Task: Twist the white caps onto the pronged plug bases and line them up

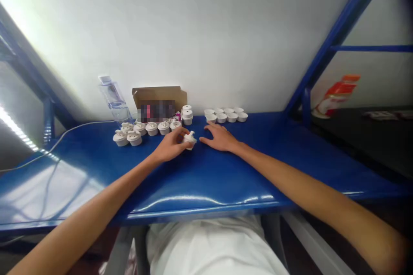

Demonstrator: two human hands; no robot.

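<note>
Near the middle of the blue table, my left hand (172, 144) grips a small white part (189, 139) with a knob on top, between thumb and fingers. Just right of it is my right hand (220, 136), fingers apart and holding nothing, its fingertips close to a group of white cups (221, 117) set in two rows. Several white lidded pots (151, 128) stand left of and behind my left hand. A short stack of round white pieces (187, 114) is beside an open cardboard box (158, 93).
A clear plastic bottle (115, 101) stands at the back left by the wall, with a white cable (69, 129) running across the table (206, 180). Blue metal frame bars (322, 58) rise at both sides. An orange-capped bottle (337, 96) stands on a dark surface at the right.
</note>
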